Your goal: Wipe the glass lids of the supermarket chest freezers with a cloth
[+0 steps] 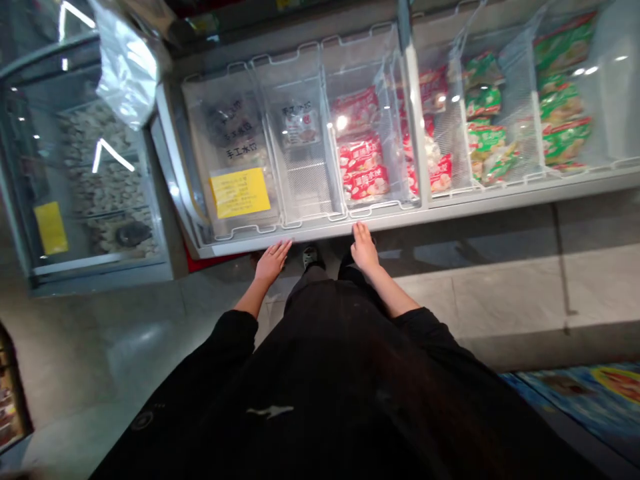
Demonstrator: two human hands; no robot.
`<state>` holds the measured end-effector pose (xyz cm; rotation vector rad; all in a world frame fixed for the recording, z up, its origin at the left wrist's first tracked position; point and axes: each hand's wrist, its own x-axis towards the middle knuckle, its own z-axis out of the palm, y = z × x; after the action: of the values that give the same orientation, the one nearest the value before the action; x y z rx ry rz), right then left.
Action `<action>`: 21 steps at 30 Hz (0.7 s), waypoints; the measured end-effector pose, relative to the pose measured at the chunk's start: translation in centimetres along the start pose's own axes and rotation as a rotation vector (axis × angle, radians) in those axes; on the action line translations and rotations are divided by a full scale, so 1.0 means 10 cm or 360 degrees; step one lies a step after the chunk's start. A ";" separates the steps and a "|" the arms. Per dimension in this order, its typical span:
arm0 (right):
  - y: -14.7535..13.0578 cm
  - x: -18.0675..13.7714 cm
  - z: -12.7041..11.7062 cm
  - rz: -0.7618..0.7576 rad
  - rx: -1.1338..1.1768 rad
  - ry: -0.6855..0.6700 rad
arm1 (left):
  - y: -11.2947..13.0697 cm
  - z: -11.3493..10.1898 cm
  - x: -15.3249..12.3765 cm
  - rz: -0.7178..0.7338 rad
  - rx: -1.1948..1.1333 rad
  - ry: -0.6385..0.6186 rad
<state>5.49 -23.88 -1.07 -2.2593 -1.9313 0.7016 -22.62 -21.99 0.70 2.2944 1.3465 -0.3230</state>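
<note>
My left hand [271,264] rests its outstretched fingertips at the front rim [320,231] of a chest freezer, holding nothing. Farther right along that rim lies my right hand [365,249], its fingers also straight and without anything in them. Behind the rim, clear lids or glass cover several white wire baskets [306,217]. Red packaged dumplings [364,170] lie stacked in the basket beyond my right hand. A yellow paper sign [241,193] with print sits over the leftmost basket, beyond my left hand.
Green food bags [485,143] fill baskets farther right. A second glass-topped freezer [103,270] with loose pale pieces stands at left, and a silvery bag [125,67] is near its corner. Tiled floor [150,333] lies around my feet; a blue printed panel [565,393] is at lower right.
</note>
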 end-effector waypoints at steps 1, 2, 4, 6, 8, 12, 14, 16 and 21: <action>-0.10 0.00 0.06 0.0000 -0.0018 0.0022 | -0.13 0.01 -0.03 -0.0038 -0.0007 0.0024; -0.20 0.00 0.10 -0.0009 -0.0026 0.0044 | -0.24 0.03 -0.06 -0.0076 -0.0018 0.0047; -0.40 0.02 0.16 -0.0088 -0.0025 0.0066 | -0.44 0.09 -0.13 -0.0156 -0.0052 0.0097; -0.60 0.02 0.17 -0.0198 -0.0016 0.0065 | -0.59 0.16 -0.27 -0.0252 -0.0100 0.0156; -0.81 0.02 0.16 -0.0278 -0.0009 0.0042 | -0.71 0.24 -0.45 -0.0365 -0.0156 0.0216; -1.15 0.02 0.17 -0.0381 0.0002 -0.0085 | -0.87 0.40 -0.80 -0.0630 -0.0258 0.0298; -1.23 0.03 0.21 -0.0430 0.0017 -0.0143 | -0.92 0.52 -0.92 -0.0755 -0.0307 0.0299; -1.24 0.04 0.29 -0.0464 0.0007 -0.0163 | -0.96 0.67 -0.99 -0.0861 -0.0363 0.0273; -1.11 0.10 0.57 -0.0525 -0.0110 -0.0039 | -1.12 1.22 -0.93 -0.1062 -0.0503 0.0182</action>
<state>-6.82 -22.01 -2.47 -1.9016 -2.2951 0.6289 -36.57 -30.49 -8.97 1.5788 2.0362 -0.1661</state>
